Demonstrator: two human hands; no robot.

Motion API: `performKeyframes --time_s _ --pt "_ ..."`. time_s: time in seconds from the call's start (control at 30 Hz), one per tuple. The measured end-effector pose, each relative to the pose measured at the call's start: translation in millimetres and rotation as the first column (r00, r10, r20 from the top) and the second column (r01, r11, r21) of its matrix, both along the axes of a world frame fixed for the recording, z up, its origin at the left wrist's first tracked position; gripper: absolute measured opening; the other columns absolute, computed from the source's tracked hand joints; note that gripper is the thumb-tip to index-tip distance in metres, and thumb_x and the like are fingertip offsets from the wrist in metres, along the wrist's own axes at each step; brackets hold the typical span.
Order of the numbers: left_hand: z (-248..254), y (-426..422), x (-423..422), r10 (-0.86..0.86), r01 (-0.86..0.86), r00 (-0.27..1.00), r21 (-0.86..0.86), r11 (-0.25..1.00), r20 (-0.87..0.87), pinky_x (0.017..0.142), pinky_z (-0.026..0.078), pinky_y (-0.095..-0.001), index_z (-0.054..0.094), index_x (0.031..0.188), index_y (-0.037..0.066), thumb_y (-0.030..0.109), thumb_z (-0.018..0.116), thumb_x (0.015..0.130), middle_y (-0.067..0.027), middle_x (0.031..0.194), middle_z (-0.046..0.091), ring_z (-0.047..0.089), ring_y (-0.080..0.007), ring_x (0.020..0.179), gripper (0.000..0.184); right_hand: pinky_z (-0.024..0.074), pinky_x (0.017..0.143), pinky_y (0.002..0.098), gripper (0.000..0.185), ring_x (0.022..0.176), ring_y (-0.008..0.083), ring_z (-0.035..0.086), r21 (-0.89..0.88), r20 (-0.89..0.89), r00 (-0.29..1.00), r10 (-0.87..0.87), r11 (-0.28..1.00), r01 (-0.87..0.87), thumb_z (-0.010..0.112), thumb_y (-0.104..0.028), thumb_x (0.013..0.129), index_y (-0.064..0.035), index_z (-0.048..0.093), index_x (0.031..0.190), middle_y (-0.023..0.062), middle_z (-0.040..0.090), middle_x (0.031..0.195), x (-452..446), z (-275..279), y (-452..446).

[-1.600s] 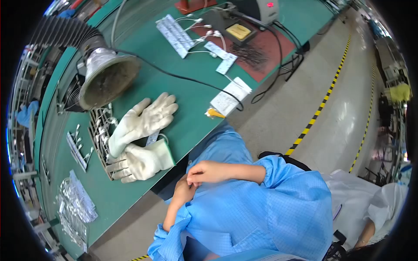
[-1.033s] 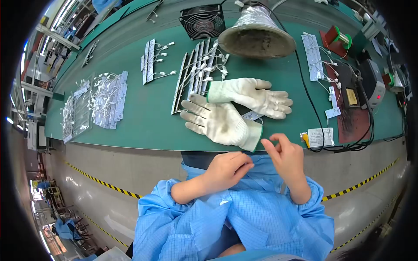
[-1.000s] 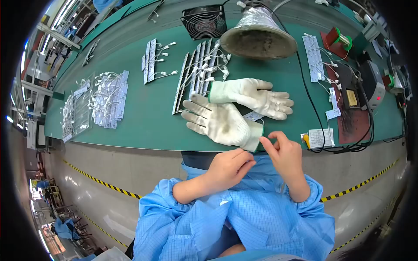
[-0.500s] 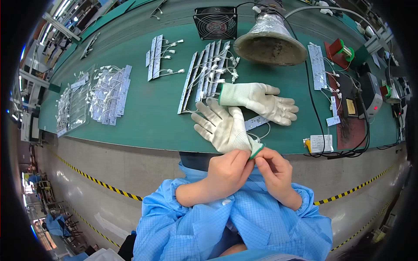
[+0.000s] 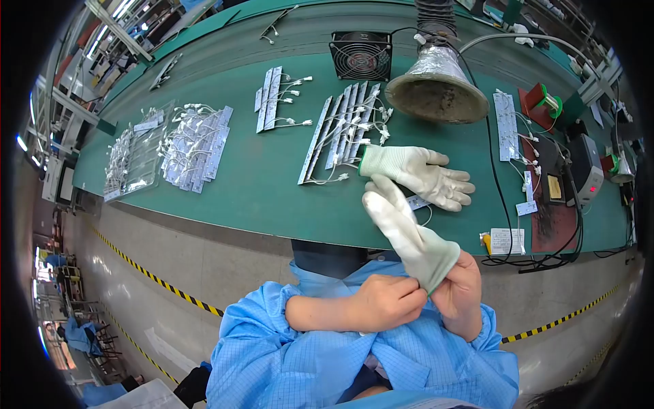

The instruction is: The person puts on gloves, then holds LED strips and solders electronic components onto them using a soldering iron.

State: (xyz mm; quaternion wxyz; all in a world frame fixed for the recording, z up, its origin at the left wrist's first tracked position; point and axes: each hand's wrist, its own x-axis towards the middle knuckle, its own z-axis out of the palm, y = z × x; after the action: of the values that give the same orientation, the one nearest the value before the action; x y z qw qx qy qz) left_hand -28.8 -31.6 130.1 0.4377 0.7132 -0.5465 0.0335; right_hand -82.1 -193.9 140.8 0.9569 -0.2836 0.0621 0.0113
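Observation:
A white work glove (image 5: 415,238) with a ribbed cuff is held up at the front edge of the green bench, its fingers pointing up and away from me. My left hand (image 5: 388,300) is closed, pinching the cuff's rim from the left. On the other side my right hand (image 5: 460,290) grips the cuff, with part of its fingers hidden by the fabric. A second white glove (image 5: 421,174) lies flat on the bench just beyond, palm side showing. Part of a small LED strip board (image 5: 417,202) with a wire shows beneath it.
LED strips with white connectors (image 5: 340,129) lie mid-bench; more (image 5: 197,146) are piled at left beside a clear tray (image 5: 146,163). A black fan (image 5: 361,56) and an extraction hood (image 5: 436,88) stand behind. Right are a soldering station (image 5: 584,167), a solder spool (image 5: 545,102) and cables.
The held glove has come off the bench and been lifted toward me, swinging upright and rightward. My hands moved down with its cuff. The view has shifted slightly.

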Motion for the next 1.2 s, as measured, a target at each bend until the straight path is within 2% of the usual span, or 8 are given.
performKeyframes --time_s 0.13,0.2,0.47,0.5,0.6,0.8,1.1,1.2 --pt "11 -12 6 -0.071 0.076 0.997 -0.135 0.988 0.041 0.047 0.048 -0.0333 0.059 0.09 0.002 0.009 0.071 0.067 -0.0061 0.074 0.051 0.057 -0.0201 0.057 0.027 0.0491 0.099 0.038 0.039 0.121 0.0258 0.057 -0.062 0.25 0.967 -0.047 0.996 0.064 0.051 0.005 0.091 0.0066 0.054 0.13 0.0204 0.056 0.132 -5 -30 -5" --pt "15 -17 10 -0.081 0.093 0.994 -0.189 0.977 0.073 0.047 0.048 -0.033 0.059 0.09 0.001 0.009 0.071 0.067 -0.0062 0.074 0.051 0.057 -0.0199 0.057 0.028 0.0488 0.098 0.0367 0.039 0.118 0.0253 0.059 -0.721 0.053 0.995 -0.088 0.686 0.099 0.054 0.001 0.092 0.0046 0.054 0.131 0.0178 0.058 0.131 -5 -13 2" --pt "3 -31 2 -0.386 0.39 0.921 -0.114 0.914 0.053 0.047 0.047 -0.0337 0.058 0.085 0.003 0.01 0.069 0.075 -0.0063 0.074 0.05 0.057 -0.0212 0.057 0.017 0.0365 0.112 0.0422 0.05 0.138 0.0334 0.038 0.217 0.016 1.0 0.026 0.976 -0.029 0.042 -0.013 0.099 0.0068 0.034 0.144 0.025 0.033 0.151 10 23 -10" --pt "1 -31 1 -0.402 0.401 0.916 -0.084 0.912 0.012 0.048 0.047 -0.0346 0.057 0.083 0.005 0.011 0.069 0.079 -0.006 0.074 0.051 0.057 -0.022 0.057 0.014 0.0457 0.104 0.0412 0.042 0.128 0.0311 0.051 -0.122 0.016 0.997 -0.076 0.989 0.078 0.045 -0.011 0.098 0.0073 0.045 0.136 0.0229 0.046 0.142 5 19 -9" --pt "2 -34 3 -0.49 0.489 0.872 -0.056 0.871 -0.016 0.048 0.047 -0.0361 0.059 0.082 0.004 0.009 0.072 0.077 -0.007 0.075 0.053 0.057 -0.0241 0.057 0.015 0.0499 0.099 0.0386 0.037 0.116 0.027 0.06 -0.137 -0.012 0.965 -0.264 0.956 0.26 0.052 -0.007 0.096 0.0076 0.051 0.13 0.0186 0.057 0.131 -4 -3 -1" --pt "-5 -35 3 -0.478 0.476 0.877 -0.057 0.878 -0.036 0.048 0.039 -0.0371 0.061 0.074 0.003 0.006 0.072 0.074 -0.0105 0.068 0.055 0.052 -0.0278 0.052 0.012 0.035 0.107 0.0365 0.037 0.127 0.0294 0.048 -0.841 0.431 0.898 -0.087 0.323 0.435 0.049 -0.018 0.099 -0.0027 0.051 0.133 0.0162 0.055 0.131 52 2 -4" --pt "-16 -42 0 -0.362 0.368 0.924 0.03 0.929 -0.124 0.045 0.041 -0.034 0.061 0.084 -0.001 0.003 0.075 0.073 -0.0105 0.061 0.055 0.053 -0.0255 0.047 0.018 0.0304 0.113 0.0454 0.036 0.133 0.0379 0.041 -0.794 0.507 0.725 -0.466 0.075 0.604 0.05 -0.008 0.094 0.0042 0.05 0.127 0.0248 0.047 0.136 46 -5 -6" --pt "-16 -45 -7 -0.307 0.308 0.943 -0.016 0.951 -0.129 0.046 0.04 -0.0341 0.06 0.085 0.0 0.003 0.074 0.074 -0.01 0.061 0.054 0.054 -0.0255 0.048 0.018 0.0483 0.098 0.0397 0.035 0.124 0.0395 0.051 -0.544 0.816 0.546 -0.19 -0.572 0.614 0.057 0.004 0.081 0.0053 0.047 0.114 0.0285 0.045 0.137 46 -9 -18"
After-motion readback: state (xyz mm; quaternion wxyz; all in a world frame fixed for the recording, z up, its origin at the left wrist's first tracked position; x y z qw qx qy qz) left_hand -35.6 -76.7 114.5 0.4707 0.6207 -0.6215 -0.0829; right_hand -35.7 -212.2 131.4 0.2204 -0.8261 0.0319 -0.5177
